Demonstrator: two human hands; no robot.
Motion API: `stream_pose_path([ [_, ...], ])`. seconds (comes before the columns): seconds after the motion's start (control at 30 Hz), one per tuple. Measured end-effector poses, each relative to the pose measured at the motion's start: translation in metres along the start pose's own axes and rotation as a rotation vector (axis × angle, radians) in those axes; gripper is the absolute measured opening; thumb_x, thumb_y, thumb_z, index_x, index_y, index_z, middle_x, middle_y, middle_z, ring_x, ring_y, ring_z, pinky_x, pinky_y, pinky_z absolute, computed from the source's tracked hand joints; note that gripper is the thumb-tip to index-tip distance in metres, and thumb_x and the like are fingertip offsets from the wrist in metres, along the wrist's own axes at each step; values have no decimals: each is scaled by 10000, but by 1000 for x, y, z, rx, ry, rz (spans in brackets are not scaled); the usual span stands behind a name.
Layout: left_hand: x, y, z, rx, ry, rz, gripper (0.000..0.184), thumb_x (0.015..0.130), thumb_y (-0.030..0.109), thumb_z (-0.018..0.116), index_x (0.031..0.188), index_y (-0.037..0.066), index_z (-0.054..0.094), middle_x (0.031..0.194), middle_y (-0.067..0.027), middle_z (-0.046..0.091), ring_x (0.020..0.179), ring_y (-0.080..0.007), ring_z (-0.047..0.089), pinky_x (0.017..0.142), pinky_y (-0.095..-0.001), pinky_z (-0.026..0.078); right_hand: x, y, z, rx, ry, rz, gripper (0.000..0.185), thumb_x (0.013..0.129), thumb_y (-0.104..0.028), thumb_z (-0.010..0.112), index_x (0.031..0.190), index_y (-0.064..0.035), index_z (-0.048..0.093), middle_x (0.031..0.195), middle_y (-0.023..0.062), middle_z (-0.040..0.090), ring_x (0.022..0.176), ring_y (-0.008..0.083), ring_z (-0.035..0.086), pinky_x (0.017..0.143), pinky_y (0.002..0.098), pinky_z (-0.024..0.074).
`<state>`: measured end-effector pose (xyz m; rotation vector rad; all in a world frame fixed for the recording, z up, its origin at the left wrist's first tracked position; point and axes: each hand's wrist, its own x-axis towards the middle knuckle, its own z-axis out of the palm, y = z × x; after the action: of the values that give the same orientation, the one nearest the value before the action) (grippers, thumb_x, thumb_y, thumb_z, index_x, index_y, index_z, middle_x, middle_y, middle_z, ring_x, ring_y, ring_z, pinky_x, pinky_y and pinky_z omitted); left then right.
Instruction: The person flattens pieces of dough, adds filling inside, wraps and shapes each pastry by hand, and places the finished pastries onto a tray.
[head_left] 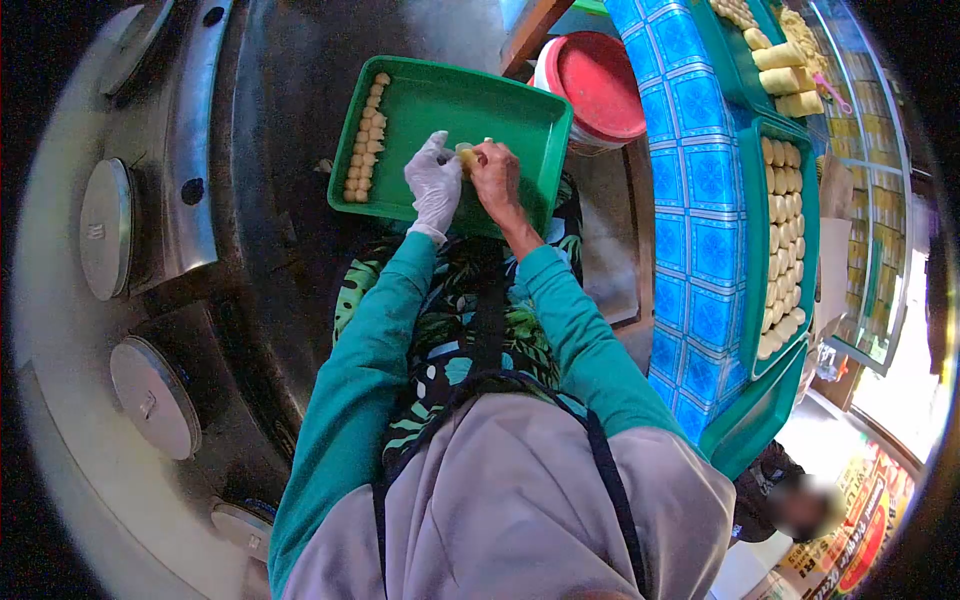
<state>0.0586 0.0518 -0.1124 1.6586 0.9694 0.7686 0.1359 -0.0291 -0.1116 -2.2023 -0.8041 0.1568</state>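
A green tray (512, 107) rests in front of me, over my lap. Several small pale dough pieces (364, 150) form rows along its left side. My left hand (436, 180), in a white glove, is raised over the middle of the tray, its fingers curled beside my right hand. Bare and pinched, my right hand (494, 180) holds a small yellowish dough piece (467, 157) between its fingertips. The two hands nearly meet at that piece. Whether the gloved fingers grip anything is too small to tell.
Right of the tray stands a bucket with a red lid (600, 85). A table with a blue checked cloth (700, 240) bears a green tray of dough pieces (783, 240) and dough rolls (785, 80). Round metal lids (107, 228) are at left. A person (800, 505) is at lower right.
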Motion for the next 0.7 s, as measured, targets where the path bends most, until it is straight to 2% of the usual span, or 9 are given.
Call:
stream_pose_path([
  [0.07, 2, 0, 1, 11, -32, 28, 375, 737, 21, 663, 1111, -10, 667, 753, -152, 683, 661, -213, 666, 638, -323, 514, 3, 1, 2, 12, -12, -40, 123, 737, -100, 666, 826, -15, 661, 827, 215, 630, 829, 382, 607, 732, 460, 494],
  [0.13, 6, 9, 0, 212, -122, 101, 319, 770, 86, 636, 1076, 5, 678, 757, -186, 668, 675, -301, 666, 632, -386, 512, 6, 6, -2, 44, -81, -162, 145, 718, -114, 686, 822, -14, 661, 849, 210, 631, 812, 383, 608, 709, 470, 494],
  [0.27, 8, 29, -9, 402, -231, 224, 265, 790, 139, 598, 1017, 44, 699, 764, -212, 655, 722, -379, 649, 650, -449, 506, 8, 5, 0, -16, -107, -87, 158, 697, -125, 706, 798, -14, 660, 833, 218, 634, 796, 407, 608, 703, 475, 494],
  [0.33, 7, 34, -18, 422, -164, 114, 204, 787, 165, 584, 912, 75, 718, 762, -199, 658, 754, -397, 644, 673, -476, 503, 8, 3, 3, 83, -50, 27, 127, 693, -85, 712, 786, -15, 662, 747, 189, 656, 669, 333, 652, 604, 424, 516],
  [0.37, 8, 33, -21, 426, -162, 115, 204, 787, 165, 584, 912, 75, 718, 762, -199, 658, 754, -397, 644, 673, -476, 503, 9, 3, 3, 87, -50, 26, 127, 693, -85, 712, 786, -15, 662, 747, 189, 656, 669, 333, 652, 604, 424, 516],
  [0.43, 2, 18, -24, 465, -225, -36, 171, 768, 158, 588, 841, 78, 721, 777, -189, 665, 763, -390, 648, 673, -470, 505, 10, 1, -1, 380, -162, 389, 114, 757, -73, 734, 841, -6, 698, 691, 123, 692, 528, 176, 652, 438, 297, 496],
  [0.47, 2, 10, -20, 544, -313, -70, 179, 760, 171, 592, 835, 80, 726, 816, -181, 677, 776, -381, 654, 686, -448, 511, 11, -1, -2, 383, -166, 389, 114, 757, -73, 734, 841, -6, 698, 691, 123, 692, 528, 176, 652, 438, 297, 496],
  [0.53, -7, 3, -15, 482, -247, -76, 187, 759, 167, 591, 852, 81, 729, 833, -183, 681, 785, -377, 658, 695, -435, 513, 13, 0, -3, 507, -179, 522, 60, 761, -19, 712, 813, 3, 692, 672, 84, 673, 498, 122, 623, 392, 241, 477],
  [0.7, -5, 13, -7, 204, -125, -215, 182, 775, 126, 619, 883, 32, 731, 840, -155, 717, 751, -291, 691, 676, -373, 523, 17, 12, -16, 737, -222, 647, 90, 788, 2, 685, 875, 20, 677, 735, 106, 689, 559, 168, 658, 426, 264, 506],
])
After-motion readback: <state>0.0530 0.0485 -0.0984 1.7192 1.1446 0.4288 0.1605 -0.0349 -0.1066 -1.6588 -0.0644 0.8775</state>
